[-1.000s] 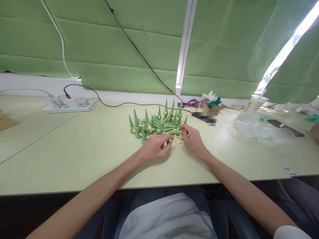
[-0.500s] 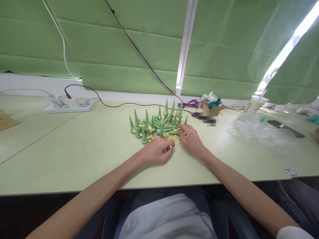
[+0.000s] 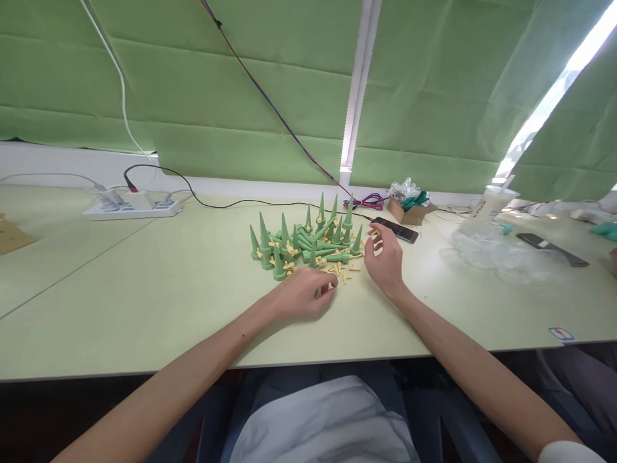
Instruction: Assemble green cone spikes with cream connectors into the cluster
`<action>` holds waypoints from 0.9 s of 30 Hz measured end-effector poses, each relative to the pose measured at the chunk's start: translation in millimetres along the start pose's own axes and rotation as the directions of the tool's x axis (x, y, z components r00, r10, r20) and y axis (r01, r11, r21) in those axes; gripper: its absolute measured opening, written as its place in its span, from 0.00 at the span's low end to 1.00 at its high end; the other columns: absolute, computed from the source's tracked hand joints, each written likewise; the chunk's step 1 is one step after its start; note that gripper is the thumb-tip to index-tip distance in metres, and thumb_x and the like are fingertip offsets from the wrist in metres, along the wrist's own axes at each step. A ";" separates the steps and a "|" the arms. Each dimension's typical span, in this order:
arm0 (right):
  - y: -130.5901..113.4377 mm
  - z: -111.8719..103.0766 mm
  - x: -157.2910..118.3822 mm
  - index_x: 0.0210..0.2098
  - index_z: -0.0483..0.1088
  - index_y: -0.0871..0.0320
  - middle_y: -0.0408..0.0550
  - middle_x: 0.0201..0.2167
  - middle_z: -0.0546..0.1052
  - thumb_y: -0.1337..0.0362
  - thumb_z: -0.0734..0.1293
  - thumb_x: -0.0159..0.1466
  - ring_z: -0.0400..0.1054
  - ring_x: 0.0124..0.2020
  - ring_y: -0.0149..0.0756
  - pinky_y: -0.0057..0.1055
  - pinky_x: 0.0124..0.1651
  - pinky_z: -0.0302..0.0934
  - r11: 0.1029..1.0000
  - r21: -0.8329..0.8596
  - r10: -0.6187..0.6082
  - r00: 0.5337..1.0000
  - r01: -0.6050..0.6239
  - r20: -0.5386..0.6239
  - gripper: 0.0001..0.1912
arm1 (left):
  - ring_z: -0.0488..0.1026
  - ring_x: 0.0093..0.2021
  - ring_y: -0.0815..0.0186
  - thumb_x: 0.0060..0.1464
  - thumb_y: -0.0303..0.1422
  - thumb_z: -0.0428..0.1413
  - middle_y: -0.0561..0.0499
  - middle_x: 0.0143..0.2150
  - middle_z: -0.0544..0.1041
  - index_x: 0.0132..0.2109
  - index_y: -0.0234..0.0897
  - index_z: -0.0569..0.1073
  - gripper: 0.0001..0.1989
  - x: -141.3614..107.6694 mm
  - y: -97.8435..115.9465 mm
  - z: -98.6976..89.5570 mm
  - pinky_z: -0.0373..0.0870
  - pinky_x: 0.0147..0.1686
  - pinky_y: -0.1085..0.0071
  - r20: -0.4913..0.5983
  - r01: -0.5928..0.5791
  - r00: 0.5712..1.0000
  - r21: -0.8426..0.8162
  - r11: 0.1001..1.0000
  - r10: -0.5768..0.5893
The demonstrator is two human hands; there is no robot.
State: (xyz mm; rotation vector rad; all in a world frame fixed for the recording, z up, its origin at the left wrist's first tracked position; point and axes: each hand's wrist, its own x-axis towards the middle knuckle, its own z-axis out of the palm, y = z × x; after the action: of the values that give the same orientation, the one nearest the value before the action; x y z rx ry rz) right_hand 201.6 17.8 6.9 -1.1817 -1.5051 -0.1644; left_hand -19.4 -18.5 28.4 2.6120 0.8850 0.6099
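The left hand (image 3: 308,292) is loosely curled, any grip hidden; just right lie yellow pegs (image 3: 345,278), probably best picked singly. The right hand (image 3: 384,257) is half curled, its grip unclear. Farther left, upright green cones (image 3: 278,267) crowd together; careful reaching should avoid toppling them.

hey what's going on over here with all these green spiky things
A person has both bare hands at a heap of green plastic cone-shaped spikes, some upright, others lying down, on a pale table. The curled left hand is in front, near small yellow plastic pieces. The right hand is just right of the heap, by a black phone; whether either grips anything is unclear.
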 end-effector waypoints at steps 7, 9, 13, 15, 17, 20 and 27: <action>22.0 4.0 5.6 0.52 0.67 0.61 0.58 0.43 0.76 0.66 0.59 0.65 0.71 0.39 0.41 0.41 0.43 0.68 0.999 0.020 0.050 0.997 -0.051 0.057 0.17 | 0.66 0.24 0.68 0.57 0.29 0.50 0.53 0.24 0.73 0.33 0.38 0.74 0.08 0.3 1.1 -0.4 0.57 0.25 0.70 -0.010 -0.013 1.000 -0.022 1.000 0.013; 24.1 4.7 6.0 0.52 0.67 0.61 0.58 0.43 0.77 0.65 0.59 0.65 0.72 0.40 0.41 0.41 0.44 0.69 0.997 0.032 0.065 0.994 -0.068 0.085 0.17 | 0.67 0.24 0.68 0.57 0.30 0.50 0.53 0.24 0.73 0.33 0.38 0.74 0.09 0.0 1.1 -0.5 0.57 0.25 0.70 -0.013 -0.015 1.000 -0.024 1.000 0.015; 23.8 5.2 5.9 0.51 0.68 0.62 0.58 0.42 0.77 0.66 0.59 0.64 0.73 0.39 0.42 0.41 0.44 0.68 0.996 0.035 0.075 0.993 -0.079 0.095 0.17 | 0.66 0.24 0.68 0.57 0.29 0.50 0.53 0.24 0.72 0.34 0.38 0.74 0.08 -0.1 0.6 -0.3 0.56 0.25 0.70 -0.012 -0.025 1.000 0.000 1.000 0.025; 23.3 5.2 5.7 0.51 0.68 0.62 0.58 0.42 0.77 0.67 0.59 0.64 0.73 0.39 0.42 0.42 0.45 0.68 0.996 0.037 0.079 0.993 -0.082 0.089 0.17 | 0.66 0.24 0.68 0.58 0.29 0.49 0.53 0.24 0.72 0.34 0.38 0.73 0.08 0.0 0.4 -0.1 0.56 0.25 0.71 -0.001 -0.028 1.000 0.021 0.999 0.028; 23.3 5.2 5.5 0.51 0.68 0.62 0.58 0.42 0.78 0.67 0.59 0.63 0.73 0.39 0.42 0.42 0.45 0.68 0.995 0.036 0.088 0.992 -0.091 0.088 0.17 | 0.66 0.25 0.68 0.58 0.29 0.49 0.53 0.24 0.72 0.34 0.38 0.73 0.09 0.2 0.4 0.3 0.56 0.26 0.71 0.009 -0.027 1.000 0.034 0.999 0.027; 23.3 5.5 5.2 0.51 0.68 0.62 0.58 0.41 0.78 0.67 0.59 0.63 0.72 0.38 0.42 0.42 0.44 0.68 0.994 0.033 0.098 0.991 -0.102 0.096 0.17 | 0.66 0.25 0.68 0.58 0.29 0.48 0.53 0.25 0.73 0.34 0.38 0.73 0.09 0.2 0.9 0.7 0.56 0.26 0.71 0.020 -0.017 1.000 0.038 0.999 0.017; 20.4 7.1 1.7 0.50 0.68 0.62 0.57 0.40 0.77 0.70 0.58 0.62 0.71 0.37 0.41 0.41 0.44 0.67 0.997 0.030 0.072 0.997 -0.073 0.040 0.17 | 0.65 0.24 0.68 0.59 0.29 0.48 0.53 0.24 0.72 0.33 0.37 0.73 0.09 -0.6 2.4 1.4 0.55 0.24 0.71 0.023 -0.004 1.000 0.033 0.999 0.004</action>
State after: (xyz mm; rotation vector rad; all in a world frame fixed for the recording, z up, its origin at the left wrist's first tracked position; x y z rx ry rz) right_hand 212.0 33.4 -4.1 -1.2182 -1.4912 -0.0692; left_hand -18.0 -20.8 28.0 2.6450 0.8903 0.5695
